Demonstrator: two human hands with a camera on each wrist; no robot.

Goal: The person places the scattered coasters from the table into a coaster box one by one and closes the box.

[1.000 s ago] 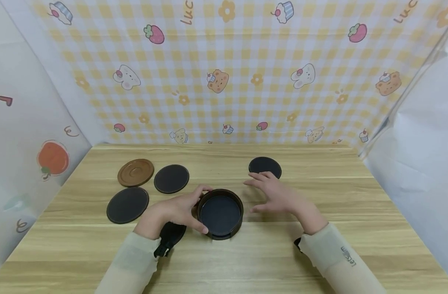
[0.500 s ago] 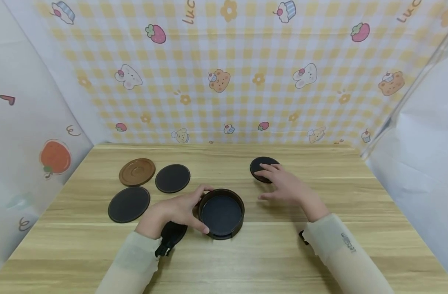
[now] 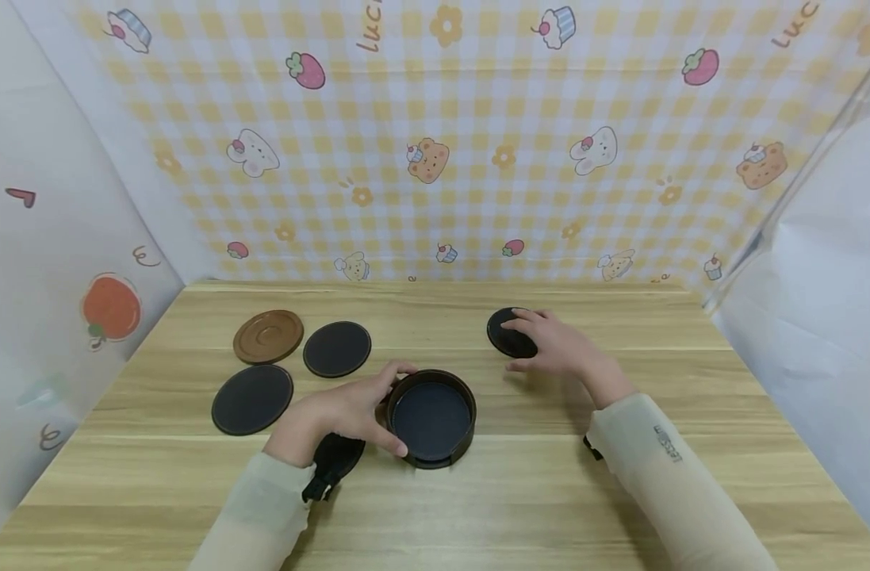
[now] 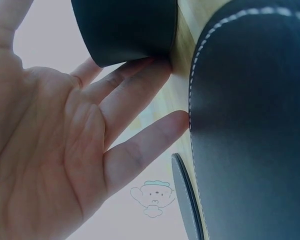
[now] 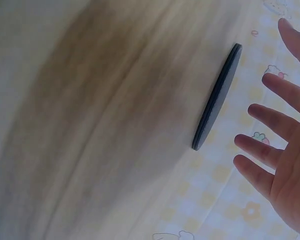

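Note:
My left hand (image 3: pixel 342 408) holds a round dark coaster holder (image 3: pixel 471 424) at its left side, thumb at the front and fingers behind. In the left wrist view, fingertips meet the wall of the holder (image 4: pixel 125 30). Inside it shows a black disc-shaped surface. At the back right, my right hand (image 3: pixel 559 349) is over a black round coaster (image 3: pixel 506 337), overlapping its right edge in the head view. The right wrist view shows those fingers spread and apart from the coaster (image 5: pixel 217 100), which has a layered edge like a small stack.
On the left lie a brown round coaster with a ringed centre (image 3: pixel 268 337) and two black coasters, one behind (image 3: pixel 337 349) and one in front (image 3: pixel 252 399). Another black disc (image 3: pixel 345 450) is partly hidden under my left wrist. A checked cloth (image 3: pixel 477 159) hangs behind the table.
My right hand has moved right and away from me, from beside the holder to over the black coaster at the back right. The left hand and holder have stayed put.

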